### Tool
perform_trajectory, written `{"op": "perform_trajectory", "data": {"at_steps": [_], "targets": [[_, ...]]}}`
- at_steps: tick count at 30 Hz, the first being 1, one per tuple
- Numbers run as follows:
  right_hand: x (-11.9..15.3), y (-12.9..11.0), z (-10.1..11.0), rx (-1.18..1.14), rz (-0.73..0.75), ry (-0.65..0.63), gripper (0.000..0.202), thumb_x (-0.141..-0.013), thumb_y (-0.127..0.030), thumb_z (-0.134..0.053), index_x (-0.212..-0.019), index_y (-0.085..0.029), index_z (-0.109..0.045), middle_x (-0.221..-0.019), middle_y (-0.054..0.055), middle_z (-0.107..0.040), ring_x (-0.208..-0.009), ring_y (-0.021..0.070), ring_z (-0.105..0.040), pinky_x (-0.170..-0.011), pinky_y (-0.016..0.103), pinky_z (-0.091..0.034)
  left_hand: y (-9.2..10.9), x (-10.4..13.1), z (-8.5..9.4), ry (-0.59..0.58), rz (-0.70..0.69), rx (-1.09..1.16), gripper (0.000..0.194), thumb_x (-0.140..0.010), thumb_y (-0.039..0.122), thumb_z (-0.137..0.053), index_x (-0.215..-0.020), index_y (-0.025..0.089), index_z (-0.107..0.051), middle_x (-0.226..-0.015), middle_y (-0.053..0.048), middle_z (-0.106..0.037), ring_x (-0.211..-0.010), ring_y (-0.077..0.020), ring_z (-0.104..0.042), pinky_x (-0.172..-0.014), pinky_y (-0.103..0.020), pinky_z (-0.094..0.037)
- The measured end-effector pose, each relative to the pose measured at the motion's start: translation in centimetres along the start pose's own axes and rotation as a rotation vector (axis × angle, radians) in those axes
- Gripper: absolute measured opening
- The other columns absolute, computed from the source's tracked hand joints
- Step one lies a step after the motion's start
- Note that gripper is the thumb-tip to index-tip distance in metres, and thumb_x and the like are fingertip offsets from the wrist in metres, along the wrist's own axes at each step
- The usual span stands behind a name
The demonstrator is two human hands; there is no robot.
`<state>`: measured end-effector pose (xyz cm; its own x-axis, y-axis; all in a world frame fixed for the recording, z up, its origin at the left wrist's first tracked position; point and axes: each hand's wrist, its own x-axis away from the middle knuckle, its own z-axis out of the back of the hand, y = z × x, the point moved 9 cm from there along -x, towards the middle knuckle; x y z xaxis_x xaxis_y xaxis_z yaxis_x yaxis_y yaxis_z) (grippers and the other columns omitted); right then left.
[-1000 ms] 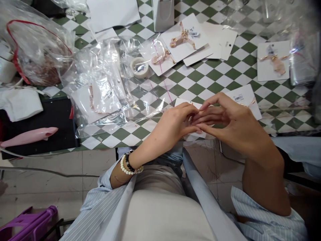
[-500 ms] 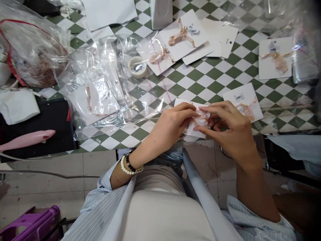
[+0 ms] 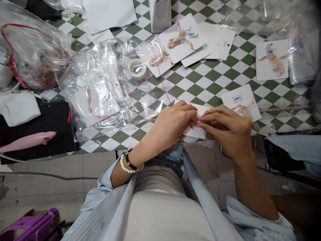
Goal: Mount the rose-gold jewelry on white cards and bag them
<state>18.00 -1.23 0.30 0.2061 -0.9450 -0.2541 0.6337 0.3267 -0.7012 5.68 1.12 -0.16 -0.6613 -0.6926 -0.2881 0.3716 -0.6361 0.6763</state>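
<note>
At the table's front edge, my left hand (image 3: pixel 173 122) and my right hand (image 3: pixel 229 132) meet over a white card (image 3: pixel 198 133). Both are closed, fingertips pinched close together on pink beaded jewelry that is now almost wholly hidden by the fingers. Part of a barcode label shows on the card below them. Just right of my right hand lies another white card (image 3: pixel 240 93) with a barcode and a strand of pink and gold beads (image 3: pixel 244 109). Black and white bead bracelets (image 3: pixel 127 163) circle my left wrist.
Further pink-and-gold jewelry sits on a card (image 3: pixel 260 72) at right and a card (image 3: pixel 198 28) at the back. Clear plastic bags (image 3: pixel 100 77) and a tape roll (image 3: pixel 137 69) lie left. A pink tool (image 3: pixel 30 141) rests on a black surface. The table (image 3: pixel 208 80) is checkered.
My right hand's thumb and fingers have drawn together toward my left fingertips. The pink and gold beads seen between the hands before are now mostly covered.
</note>
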Motion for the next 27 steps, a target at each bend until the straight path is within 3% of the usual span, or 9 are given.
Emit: {"op": "perform_trajectory", "data": {"at_steps": [3, 6, 9, 13, 18, 20, 24, 27], "targets": [[-0.3, 0.2, -0.1, -0.024, -0.026, 0.025, 0.005, -0.087, -0.025, -0.071, -0.089, -0.029, -0.072, -0.097, 0.0, -0.067, -0.078, 0.016, -0.064, -0.063, 0.031, -0.053, 0.0, 0.0, -0.1, 0.012, 0.007, -0.025, 0.013, -0.094, 0.005, -0.057, -0.093, 0.014, -0.068, -0.099, -0.005, -0.071, -0.099, -0.0183, -0.06, -0.081, -0.029, -0.051], [-0.6, 0.8, -0.1, -0.098, -0.091, 0.037, 0.012, -0.087, -0.025, -0.072, -0.097, -0.032, -0.072, -0.095, 0.0, -0.068, -0.078, 0.0156, -0.064, -0.06, 0.029, -0.052, 0.0, 0.2, -0.2, 0.014, 0.029, -0.071, 0.014, -0.095, 0.006, -0.055, -0.097, 0.014, -0.066, -0.091, -0.004, -0.069, -0.091, -0.0168, -0.059, -0.073, -0.027, -0.048], [-0.8, 1.0, -0.3, -0.188, -0.09, -0.033, 0.025, -0.08, -0.032, -0.079, -0.104, -0.032, -0.073, -0.094, -0.001, -0.066, -0.072, 0.0136, -0.06, -0.056, 0.026, -0.051, -0.2, 0.5, 0.2, 0.06, 0.062, -0.085, 0.009, -0.098, 0.013, -0.055, -0.101, 0.015, -0.063, -0.09, -0.003, -0.067, -0.084, -0.0145, -0.059, -0.068, -0.025, -0.046], [-0.8, 1.4, -0.3, -0.205, -0.116, -0.1, 0.041, -0.072, -0.04, -0.084, -0.11, -0.032, -0.073, -0.104, 0.002, -0.062, -0.07, 0.0125, -0.055, -0.053, 0.025, -0.048, -0.4, 0.6, 0.3, 0.091, 0.027, -0.069, 0.008, -0.099, 0.017, -0.056, -0.1, 0.018, -0.064, -0.09, -0.002, -0.069, -0.086, -0.0146, -0.06, -0.069, -0.025, -0.046], [-1.1, 1.2, 0.8, -0.238, -0.133, -0.113, 0.046, -0.068, -0.032, -0.088, -0.111, -0.028, -0.072, -0.097, 0.003, -0.061, -0.069, 0.0114, -0.049, -0.053, 0.024, -0.044, 0.4, 0.3, 0.7, 0.089, 0.0, -0.05, 0.009, -0.098, 0.016, -0.057, -0.099, 0.016, -0.066, -0.1, -0.004, -0.073, -0.093, -0.0178, -0.061, -0.075, -0.028, -0.051], [-1.9, 0.9, 2.0, -0.27, -0.152, -0.058, 0.041, -0.069, -0.031, -0.088, -0.107, -0.025, -0.074, -0.093, 0.003, -0.062, -0.071, 0.0115, -0.05, -0.055, 0.024, -0.046, 1.6, 0.7, 2.2, 0.11, 0.011, -0.083, 0.011, -0.099, 0.017, -0.056, -0.099, 0.015, -0.066, -0.106, -0.006, -0.073, -0.096, -0.0187, -0.062, -0.079, -0.031, -0.052], [-6.2, 0.3, 5.1, -0.25, -0.175, 0.093, 0.02, -0.081, -0.036, -0.078, -0.092, -0.02, -0.075, -0.085, 0.003, -0.067, -0.073, 0.0099, -0.058, -0.06, 0.021, -0.048, 4.9, 2.2, 7.7, 0.103, 0.019, -0.168, 0.017, -0.102, 0.026, -0.052, -0.104, 0.016, -0.066, -0.11, -0.007, -0.072, -0.097, -0.0194, -0.064, -0.084, -0.035, -0.054], [-11.6, -0.2, 4.5, -0.216, -0.182, -0.053, 0.03, -0.085, -0.045, -0.072, -0.094, -0.017, -0.074, -0.079, 0.002, -0.067, -0.063, 0.007, -0.056, -0.054, 0.019, -0.045, 6.0, 2.2, 11.2, -0.001, -0.012, -0.284, 0.019, -0.1, 0.03, -0.056, -0.105, 0.017, -0.068, -0.099, -0.007, -0.072, -0.089, -0.0212, -0.066, -0.075, -0.035, -0.055]]}}
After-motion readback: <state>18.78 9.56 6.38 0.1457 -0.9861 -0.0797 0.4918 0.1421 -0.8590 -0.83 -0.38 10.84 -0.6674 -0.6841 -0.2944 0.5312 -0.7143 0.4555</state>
